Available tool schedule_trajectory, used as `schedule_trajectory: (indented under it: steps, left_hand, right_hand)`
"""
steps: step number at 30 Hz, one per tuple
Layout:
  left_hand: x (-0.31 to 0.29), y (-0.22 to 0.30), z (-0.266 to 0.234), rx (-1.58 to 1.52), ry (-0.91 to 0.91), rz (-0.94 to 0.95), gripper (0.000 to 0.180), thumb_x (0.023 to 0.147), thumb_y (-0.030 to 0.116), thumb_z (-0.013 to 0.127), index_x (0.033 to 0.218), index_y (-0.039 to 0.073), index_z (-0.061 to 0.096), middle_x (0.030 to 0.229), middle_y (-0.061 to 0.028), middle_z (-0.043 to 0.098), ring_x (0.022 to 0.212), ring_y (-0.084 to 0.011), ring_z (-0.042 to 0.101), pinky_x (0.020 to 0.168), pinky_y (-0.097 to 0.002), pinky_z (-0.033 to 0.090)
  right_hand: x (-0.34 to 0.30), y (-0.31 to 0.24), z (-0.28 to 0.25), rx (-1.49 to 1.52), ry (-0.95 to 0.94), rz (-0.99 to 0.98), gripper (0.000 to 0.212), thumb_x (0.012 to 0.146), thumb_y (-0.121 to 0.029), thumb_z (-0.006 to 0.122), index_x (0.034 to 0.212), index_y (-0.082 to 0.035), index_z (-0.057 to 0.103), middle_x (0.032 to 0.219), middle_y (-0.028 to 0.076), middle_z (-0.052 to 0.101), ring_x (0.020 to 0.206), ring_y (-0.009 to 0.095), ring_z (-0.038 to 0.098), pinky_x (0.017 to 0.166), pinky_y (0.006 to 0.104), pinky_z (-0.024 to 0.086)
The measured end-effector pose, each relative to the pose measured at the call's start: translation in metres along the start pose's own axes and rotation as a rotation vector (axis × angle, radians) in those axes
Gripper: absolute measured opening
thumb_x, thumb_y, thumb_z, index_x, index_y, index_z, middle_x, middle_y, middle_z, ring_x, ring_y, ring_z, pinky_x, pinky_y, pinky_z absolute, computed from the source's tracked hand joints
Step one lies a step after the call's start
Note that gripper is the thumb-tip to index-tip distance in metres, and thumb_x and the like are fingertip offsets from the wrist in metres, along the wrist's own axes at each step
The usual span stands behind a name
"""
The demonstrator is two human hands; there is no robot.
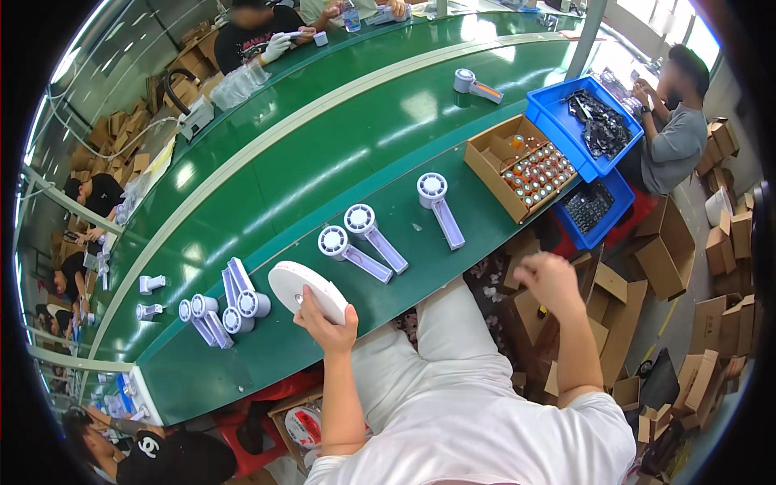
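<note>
My left hand (326, 321) is closed round a flat white roll (301, 284), which looks like a reel of tape or stickers, tilted above the green bench. Out over my right leg, my right hand (551, 281) is raised with its fingers curled together; whatever they may pinch is too small to tell. Beyond the roll lie two pale lavender handheld-fan shells, one fan shell (361, 221) beside another fan shell (333, 242), both with open handles. A further fan shell (433, 188) lies apart to the right. Left of the roll, several more fan shells (239, 295) sit bunched together.
A cardboard box (495, 179) of orange-topped cylindrical cells stands at the bench's right. Next to it are a blue bin (543, 115) with black parts and a lower blue bin (596, 241). A green conveyor (323, 137) curves behind. Open cartons (618, 311) crowd my right side.
</note>
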State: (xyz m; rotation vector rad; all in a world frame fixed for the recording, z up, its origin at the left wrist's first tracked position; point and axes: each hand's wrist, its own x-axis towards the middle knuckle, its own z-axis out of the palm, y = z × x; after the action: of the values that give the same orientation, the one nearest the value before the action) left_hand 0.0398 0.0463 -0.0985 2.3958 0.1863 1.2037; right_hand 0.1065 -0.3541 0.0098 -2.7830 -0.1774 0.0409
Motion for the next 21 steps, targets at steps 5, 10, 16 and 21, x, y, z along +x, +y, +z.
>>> schedule_trajectory:
  steps: [5, 10, 16, 21]
  left_hand:
    - [0.002, 0.0, -0.005, -0.021, -0.035, -0.038, 0.092, 0.082, 0.062, 0.061, 0.143, -0.003, 0.038, 0.127, -0.0203, 0.053, 0.102, -0.0343, 0.043, 0.089, -0.0424, 0.038]
    - [0.005, 0.002, -0.004, -0.008, -0.018, -0.011, 0.091, 0.082, 0.061, 0.062, 0.143, -0.002, 0.038, 0.127, -0.0193, 0.054, 0.102, -0.0344, 0.044, 0.091, -0.0426, 0.036]
    - [0.005, 0.003, -0.004, -0.009, -0.024, -0.03, 0.09, 0.082, 0.06, 0.062, 0.143, -0.002, 0.039, 0.127, -0.0189, 0.054, 0.102, -0.0341, 0.045, 0.09, -0.0423, 0.035]
    - [0.006, 0.004, -0.007, -0.004, -0.034, -0.026, 0.09, 0.081, 0.06, 0.063, 0.142, -0.002, 0.039, 0.124, -0.0192, 0.055, 0.103, -0.0351, 0.045, 0.09, -0.0424, 0.035]
  right_hand:
    - [0.121, 0.017, -0.034, 0.133, 0.592, -0.05, 0.016, 0.086, -0.019, 0.067, 0.084, -0.004, 0.071, 0.079, 0.015, 0.067, 0.073, 0.031, 0.064, 0.07, 0.0385, 0.05]
    - [0.246, 0.047, -0.034, -0.15, 0.697, -0.286, 0.017, 0.082, -0.023, 0.067, 0.088, -0.007, 0.072, 0.083, 0.014, 0.069, 0.086, 0.033, 0.064, 0.084, 0.0426, 0.048]
    - [0.282, 0.064, -0.032, -0.304, 0.195, -0.105, 0.025, 0.073, -0.026, 0.073, 0.092, -0.011, 0.073, 0.092, 0.014, 0.071, 0.094, 0.031, 0.067, 0.085, 0.0446, 0.048]
    - [0.228, 0.014, -0.072, -0.172, 0.661, -0.162, 0.027, 0.085, -0.015, 0.067, 0.11, -0.007, 0.066, 0.093, 0.016, 0.07, 0.086, 0.033, 0.067, 0.079, 0.0406, 0.051]
